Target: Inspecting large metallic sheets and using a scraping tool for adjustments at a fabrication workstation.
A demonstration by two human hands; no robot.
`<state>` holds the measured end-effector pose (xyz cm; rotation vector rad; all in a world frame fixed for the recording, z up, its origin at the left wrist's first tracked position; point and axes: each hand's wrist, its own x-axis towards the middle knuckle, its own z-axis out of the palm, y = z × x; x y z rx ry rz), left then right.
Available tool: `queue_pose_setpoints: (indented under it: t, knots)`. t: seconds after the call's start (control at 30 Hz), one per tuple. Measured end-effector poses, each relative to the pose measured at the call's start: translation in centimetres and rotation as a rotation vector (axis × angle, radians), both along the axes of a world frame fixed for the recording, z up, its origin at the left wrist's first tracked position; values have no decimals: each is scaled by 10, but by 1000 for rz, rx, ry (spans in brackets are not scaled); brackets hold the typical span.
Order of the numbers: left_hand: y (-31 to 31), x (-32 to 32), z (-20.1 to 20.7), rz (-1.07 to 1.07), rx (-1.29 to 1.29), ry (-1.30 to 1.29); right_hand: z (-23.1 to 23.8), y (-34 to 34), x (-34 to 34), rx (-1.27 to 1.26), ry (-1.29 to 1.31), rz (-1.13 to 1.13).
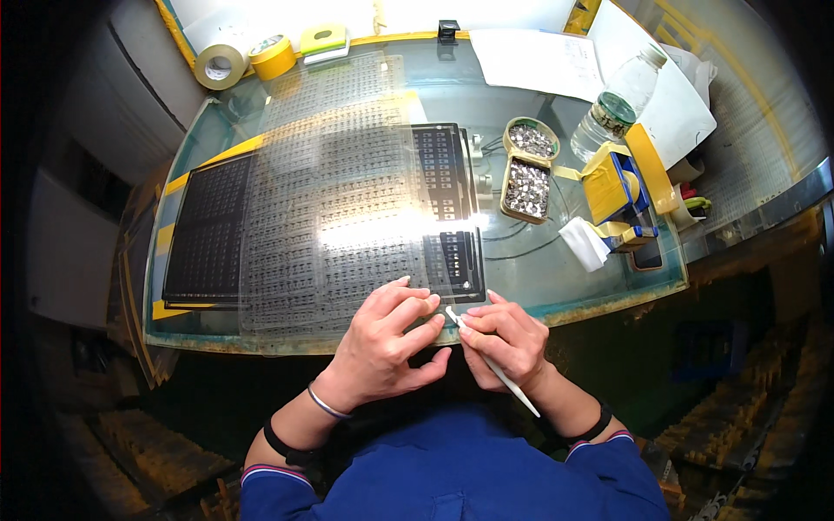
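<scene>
A slim white pen-like stick [514, 389] with a bent tip is gripped in my right hand [508, 341], its tip pointing up and left. My left hand [387, 347] holds nothing; its fingers are bent but apart, and they rest at the near right corner of a clear plastic sheet [330, 252]. Rows of small dark marks cover that sheet. Beneath it lies a black panel [208, 221] with rows of small rectangular cells, which shows on both sides of the sheet. Glare hides part of the sheet's middle.
Right of the panel stand a round tin [519, 124] and a rectangular tin [507, 184], both with small shiny metal pieces. Farther right are a blue-and-yellow tape dispenser [608, 193], white tissue [584, 244] and a clear bottle [638, 82]. Tape rolls [272, 57] sit far left.
</scene>
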<state>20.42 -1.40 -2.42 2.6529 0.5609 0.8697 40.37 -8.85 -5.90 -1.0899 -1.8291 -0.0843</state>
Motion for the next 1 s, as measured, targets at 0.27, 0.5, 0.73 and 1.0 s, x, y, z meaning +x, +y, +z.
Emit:
queue_pose_setpoints:
  t: [0.27, 0.5, 0.73, 1.0]
  knots:
    - [-1, 0, 2, 2, 11, 15, -4, -1, 0, 52, 50, 17]
    - [-2, 0, -2, 18, 36, 4, 0, 10, 1, 79, 360, -182]
    - [1, 3, -9, 74, -12, -56, 9, 16, 4, -282, 472, -2]
    - [1, 16, 5, 141, -93, -31, 15, 28, 9, -315, 233, 109]
